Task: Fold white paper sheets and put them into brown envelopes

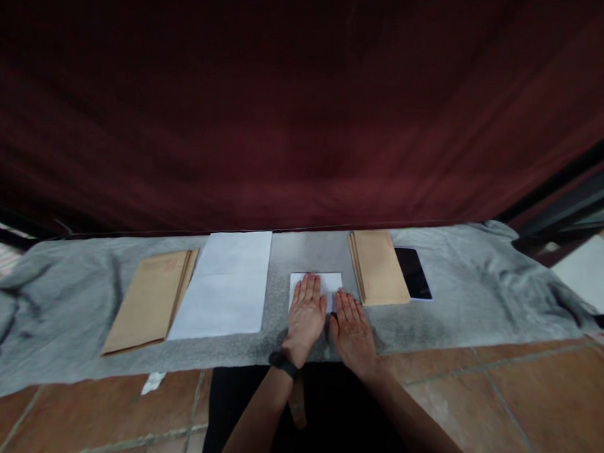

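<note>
A small folded-looking sheet of white paper (332, 281) lies on the grey cloth in front of me. Flat on its left part rests my left hand (307, 308), fingers stretched out, a black band on the wrist. My right hand (352, 325) lies flat at the paper's right edge, fingers extended toward its corner. Both hands hide part of the paper. Just right of it is a stack of brown envelopes (383, 267), nearest to my right hand. To the left lies a larger stack of white paper sheets (227, 283).
More brown envelopes (146, 296) lie at the far left. A dark-screened phone or tablet (414, 273) sits partly beneath the right envelopes. Grey cloth (479, 294) covers the narrow surface. A dark red curtain (306, 120) hangs behind it. Tiled floor (124, 412) shows below.
</note>
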A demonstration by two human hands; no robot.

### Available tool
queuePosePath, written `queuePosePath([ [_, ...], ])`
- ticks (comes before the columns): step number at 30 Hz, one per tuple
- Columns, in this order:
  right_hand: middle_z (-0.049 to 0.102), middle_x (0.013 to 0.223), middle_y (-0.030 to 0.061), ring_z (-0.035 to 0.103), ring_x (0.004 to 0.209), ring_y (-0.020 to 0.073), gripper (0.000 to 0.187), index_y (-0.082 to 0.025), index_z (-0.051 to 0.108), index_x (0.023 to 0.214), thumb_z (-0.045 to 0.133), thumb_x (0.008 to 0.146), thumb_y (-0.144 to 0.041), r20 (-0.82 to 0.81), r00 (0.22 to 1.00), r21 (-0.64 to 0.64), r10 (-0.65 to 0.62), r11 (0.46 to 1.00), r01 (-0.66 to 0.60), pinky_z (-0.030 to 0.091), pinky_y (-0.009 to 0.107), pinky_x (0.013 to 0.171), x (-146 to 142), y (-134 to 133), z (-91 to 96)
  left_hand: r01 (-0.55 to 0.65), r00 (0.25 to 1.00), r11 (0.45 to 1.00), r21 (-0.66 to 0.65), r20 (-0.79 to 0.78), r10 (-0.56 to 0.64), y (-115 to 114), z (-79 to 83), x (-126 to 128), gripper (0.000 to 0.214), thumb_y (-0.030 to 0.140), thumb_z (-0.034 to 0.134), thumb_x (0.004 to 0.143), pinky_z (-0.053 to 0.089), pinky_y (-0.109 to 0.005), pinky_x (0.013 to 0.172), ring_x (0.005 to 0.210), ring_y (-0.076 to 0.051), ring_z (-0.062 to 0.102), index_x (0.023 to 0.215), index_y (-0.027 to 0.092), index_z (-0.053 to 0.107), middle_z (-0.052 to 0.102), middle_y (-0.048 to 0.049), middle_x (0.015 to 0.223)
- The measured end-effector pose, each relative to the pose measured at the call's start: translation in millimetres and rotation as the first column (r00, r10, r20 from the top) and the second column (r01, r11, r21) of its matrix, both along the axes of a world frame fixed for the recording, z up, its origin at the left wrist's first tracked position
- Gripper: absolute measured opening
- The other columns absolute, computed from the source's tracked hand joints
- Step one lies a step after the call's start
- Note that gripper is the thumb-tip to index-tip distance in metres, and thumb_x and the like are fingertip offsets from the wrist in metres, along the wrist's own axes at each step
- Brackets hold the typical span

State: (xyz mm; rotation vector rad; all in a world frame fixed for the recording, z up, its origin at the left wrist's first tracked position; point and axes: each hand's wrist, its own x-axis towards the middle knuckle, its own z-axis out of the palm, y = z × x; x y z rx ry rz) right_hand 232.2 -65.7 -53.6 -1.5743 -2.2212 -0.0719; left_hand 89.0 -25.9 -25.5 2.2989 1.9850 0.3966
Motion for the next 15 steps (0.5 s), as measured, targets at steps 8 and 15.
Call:
queuePosePath([
  [8,0.039,0.158,0.0165,0.035,0.147,0.0265,0.056,-0.007,0.032,0.155,0.038,0.103,-0.025,-0.004,1.0,-0.037,-0.011,0.999,0.011,0.03,0.047,0.12,-0.7,2.5,3.1,-0.067,0.996,0.997,0.041,-0.058,0.069,0.7,-7.1,-9.4,0.056,0.029,0.032,0.102,0.025,-0.047,0.125,0.153,-0.025,0.021,0.154,0.008,0.033,0.032,-0.0154,0.162],
  [15,0.042,0.157,0.0118,0.033,0.149,0.0217,0.052,-0.01,0.041,0.152,0.026,0.107,-0.03,-0.081,0.992,-0.126,0.098,0.986,-0.108,0.029,0.045,0.122,-26.4,38.9,20.9,-0.035,0.995,0.999,0.038,-0.096,0.038,0.1,-12.7,-13.1,0.058,0.019,0.031,0.099,0.025,-0.047,0.124,0.153,-0.026,0.019,0.155,0.008,0.031,0.028,-0.015,0.164],
])
